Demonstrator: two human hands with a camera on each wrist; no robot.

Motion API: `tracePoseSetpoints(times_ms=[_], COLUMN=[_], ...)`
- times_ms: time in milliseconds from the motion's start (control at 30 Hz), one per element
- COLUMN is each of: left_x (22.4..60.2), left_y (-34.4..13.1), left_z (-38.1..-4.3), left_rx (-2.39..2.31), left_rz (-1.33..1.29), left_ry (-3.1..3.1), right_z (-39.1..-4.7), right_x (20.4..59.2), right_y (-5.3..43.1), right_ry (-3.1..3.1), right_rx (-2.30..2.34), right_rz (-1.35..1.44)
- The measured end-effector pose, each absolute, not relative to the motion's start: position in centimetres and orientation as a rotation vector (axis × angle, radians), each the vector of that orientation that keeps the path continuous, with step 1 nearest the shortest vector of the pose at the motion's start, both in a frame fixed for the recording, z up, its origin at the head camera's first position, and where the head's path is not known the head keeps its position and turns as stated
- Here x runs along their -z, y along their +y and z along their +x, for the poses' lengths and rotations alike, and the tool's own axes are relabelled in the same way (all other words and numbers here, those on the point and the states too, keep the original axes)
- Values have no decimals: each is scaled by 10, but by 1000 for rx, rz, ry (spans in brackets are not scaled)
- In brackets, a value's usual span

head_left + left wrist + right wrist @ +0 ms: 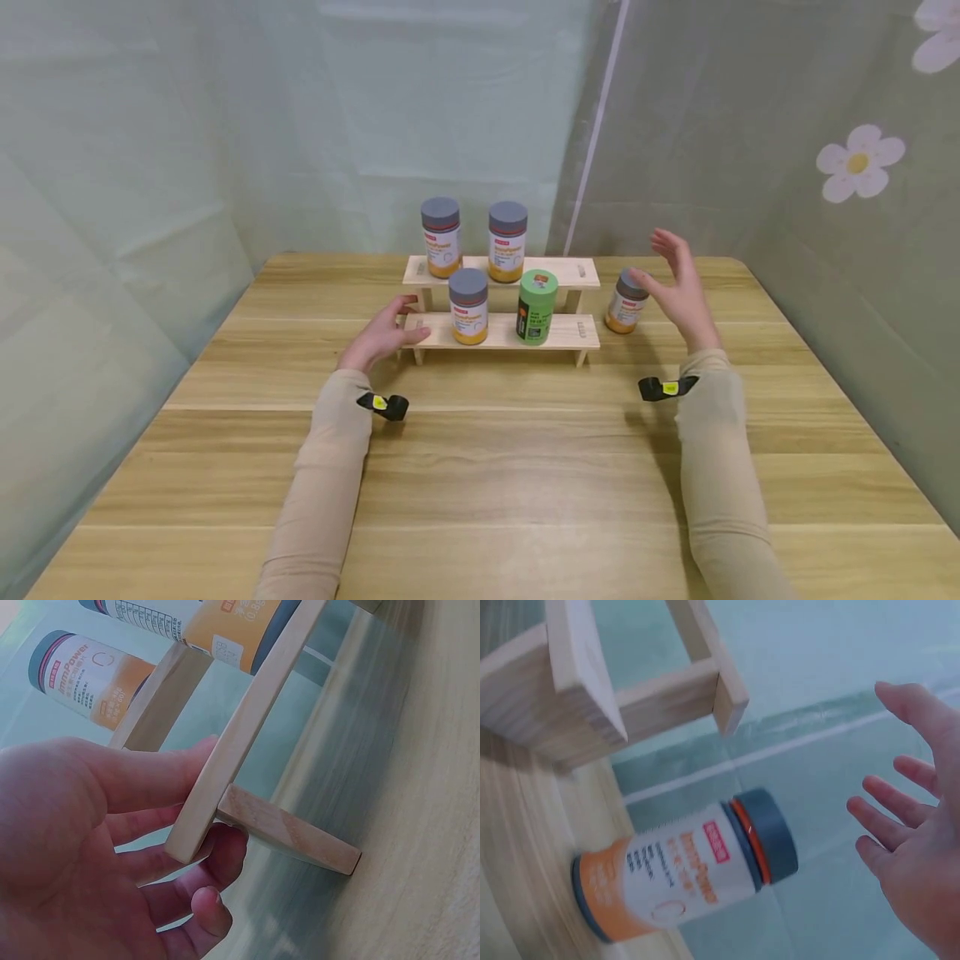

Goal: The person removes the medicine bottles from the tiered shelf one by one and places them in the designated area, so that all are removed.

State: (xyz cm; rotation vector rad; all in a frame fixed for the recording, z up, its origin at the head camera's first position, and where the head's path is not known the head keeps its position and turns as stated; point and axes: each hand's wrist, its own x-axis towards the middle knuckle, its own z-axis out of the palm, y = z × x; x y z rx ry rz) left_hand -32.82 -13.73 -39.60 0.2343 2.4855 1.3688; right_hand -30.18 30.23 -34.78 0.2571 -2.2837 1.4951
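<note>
My left hand (379,335) grips the left end of the lower tier of a two-step wooden shelf (244,724), thumb on the board's top and fingers curled beneath. On that tier stand a grey-capped supplement bottle (469,317) and a green bottle (534,321). Two more grey-capped bottles, a left one (442,250) and a right one (507,254), stand upright on the upper tier. To the right of the shelf, another grey-capped bottle (679,870) stands on the table. Beside and above it, my right hand (682,296) is spread, apart from the bottle in the right wrist view.
The shelf stands near the back of a wood-grain table (487,467). Pale cloth (450,108) hangs behind the table and along its sides. White flowers (859,163) are printed on the right part.
</note>
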Motion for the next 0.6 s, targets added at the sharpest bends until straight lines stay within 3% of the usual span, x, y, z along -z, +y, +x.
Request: tracePoseSetpoints(times_ms=[600], left_x=[399], left_y=[-140], left_z=[-330], left_rx=[-1364], left_rz=[231], left_ry=[2470], right_z=[-298], right_x=[342], right_y=[243], right_ry=[-2363], right_rx=[-1422], right_rz=[482])
